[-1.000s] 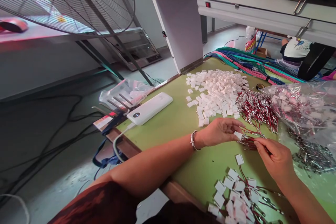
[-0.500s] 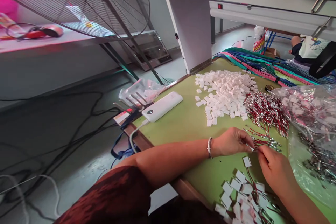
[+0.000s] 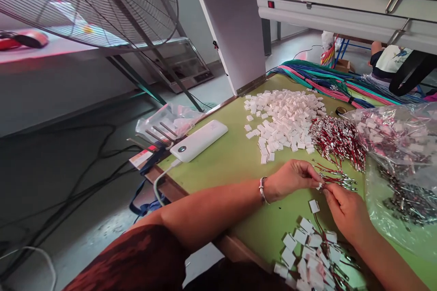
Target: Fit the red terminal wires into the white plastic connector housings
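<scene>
My left hand (image 3: 293, 176) pinches a small white connector housing (image 3: 319, 186) over the green table (image 3: 235, 159). My right hand (image 3: 343, 209) is closed on thin red wires with metal terminals (image 3: 336, 181) and meets the left hand at the housing. A heap of loose white housings (image 3: 285, 118) lies just beyond the hands. Beside it is a pile of red terminal wires (image 3: 336, 138). Finished housings with wires attached (image 3: 309, 250) lie near the table's front edge, below my hands.
A white power bank (image 3: 200, 140) with a cable lies at the table's left edge. Clear plastic bags of parts (image 3: 399, 145) fill the right side. Coloured cable bundles (image 3: 327, 82) lie at the back. A large fan (image 3: 92, 4) stands left; another person (image 3: 389, 61) sits behind.
The hands stay together at the housing and wires; the left fingers have closed in on the piece. The camera view swung right and then back left.
</scene>
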Demonstrator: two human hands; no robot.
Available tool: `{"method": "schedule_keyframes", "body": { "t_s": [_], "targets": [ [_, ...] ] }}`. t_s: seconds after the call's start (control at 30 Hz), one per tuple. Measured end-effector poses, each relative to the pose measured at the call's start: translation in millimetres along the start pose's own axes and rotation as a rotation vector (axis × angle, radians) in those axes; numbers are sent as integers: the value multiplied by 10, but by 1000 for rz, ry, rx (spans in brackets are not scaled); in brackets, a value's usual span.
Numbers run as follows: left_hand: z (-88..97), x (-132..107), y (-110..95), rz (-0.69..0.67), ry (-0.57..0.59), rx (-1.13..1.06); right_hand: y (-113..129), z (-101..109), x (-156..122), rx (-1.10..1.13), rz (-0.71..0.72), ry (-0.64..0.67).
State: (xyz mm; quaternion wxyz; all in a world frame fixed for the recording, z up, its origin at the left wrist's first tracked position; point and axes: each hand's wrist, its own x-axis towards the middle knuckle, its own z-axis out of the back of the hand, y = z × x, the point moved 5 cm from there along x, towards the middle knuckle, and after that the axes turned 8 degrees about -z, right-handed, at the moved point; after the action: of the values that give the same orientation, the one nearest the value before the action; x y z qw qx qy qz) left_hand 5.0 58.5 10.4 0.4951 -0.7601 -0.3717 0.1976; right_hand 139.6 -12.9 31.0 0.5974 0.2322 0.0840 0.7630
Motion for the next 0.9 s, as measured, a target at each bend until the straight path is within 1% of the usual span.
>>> {"method": "schedule_keyframes", "body": {
  "t_s": [0.1, 0.17, 0.27, 0.37, 0.47, 0.57, 0.67, 0.77, 0.83, 0.9],
  "targets": [
    [-17, -8, 43, 7, 19, 63, 26, -23, -15, -32, 6, -33],
    [-15, -12, 88, 21, 5, 100, 32, -44, -26, -56, -2, -50],
    [-19, -21, 129, 39, -4, 115, 18, -56, -31, -46, -40, -39],
    [-27, -23, 98, 22, 2, 51, -23, -3, -10, 89, -112, -35],
    [-36, -8, 29, -33, 44, -49, -64, 60, 29, 252, -181, -37],
    [-28, 12, -7, -55, 83, -43, -73, 86, 54, 288, -192, -52],
    [-6, 20, -23, -39, 96, 54, -42, 118, 41, 210, -123, -137],
    [-3, 1, -36, 16, 152, 254, 20, 138, 2, 77, -12, -207],
    [0, -21, -38, 47, 171, 401, 47, 124, -25, 3, 22, -211],
    [-9, -43, -19, 73, 176, 477, 56, 81, -49, -46, 17, -180]
  ]
}}
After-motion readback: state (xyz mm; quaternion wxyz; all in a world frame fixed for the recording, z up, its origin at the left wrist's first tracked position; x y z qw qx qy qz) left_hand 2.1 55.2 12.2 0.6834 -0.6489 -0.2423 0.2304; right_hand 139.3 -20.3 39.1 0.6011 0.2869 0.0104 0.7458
